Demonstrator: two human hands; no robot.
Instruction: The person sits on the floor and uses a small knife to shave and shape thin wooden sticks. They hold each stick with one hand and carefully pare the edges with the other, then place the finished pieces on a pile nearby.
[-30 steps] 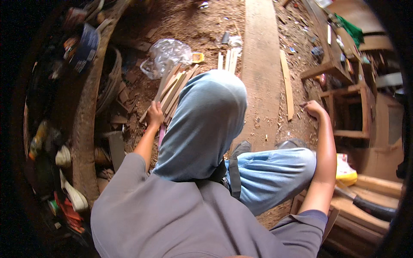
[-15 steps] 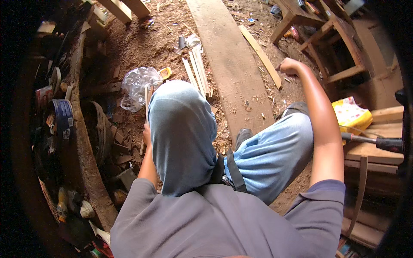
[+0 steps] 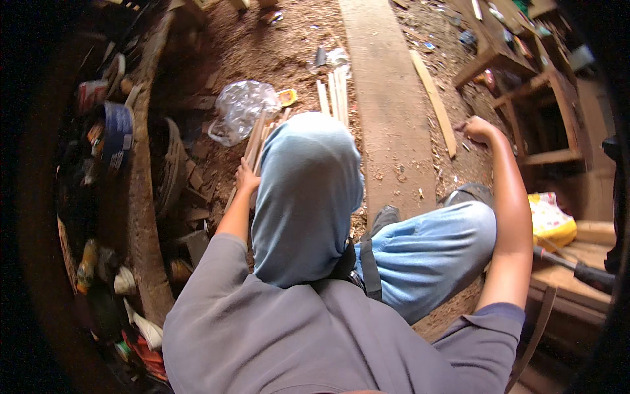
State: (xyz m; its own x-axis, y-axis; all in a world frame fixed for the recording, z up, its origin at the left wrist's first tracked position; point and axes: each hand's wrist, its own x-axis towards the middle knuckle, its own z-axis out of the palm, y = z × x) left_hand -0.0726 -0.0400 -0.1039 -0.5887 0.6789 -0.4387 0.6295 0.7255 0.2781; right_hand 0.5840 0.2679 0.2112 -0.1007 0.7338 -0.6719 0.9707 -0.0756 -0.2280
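At the left of my raised knee, my left hand (image 3: pixel 247 177) is closed on several thin wooden strips (image 3: pixel 256 136). Their upper ends slant up beside the knee, and the knee hides part of the bundle. My right arm passes over my other knee. At its end, my right hand (image 3: pixel 480 129) hangs above the littered floor with its fingers partly stretched and nothing visible in them. Closest to that hand lies a long, narrow, slightly curved piece of wood (image 3: pixel 434 102). Beyond the raised knee, several pale wooden strips (image 3: pixel 338 95) lie side by side on the shavings.
A wide plank (image 3: pixel 387 85) runs away from my feet. Left are a crumpled clear plastic bag (image 3: pixel 244 108), a yellow packet (image 3: pixel 287 98) and a blue container (image 3: pixel 119 134) behind a rough timber edge (image 3: pixel 146 197). Right are a wooden frame (image 3: pixel 558 118) and a yellow-white bag (image 3: pixel 552 220).
My left hand has risen along the knee, and more of it and the wooden strips now shows. The whole view has shifted, so the floor things appear farther right. My right arm keeps much the same pose.
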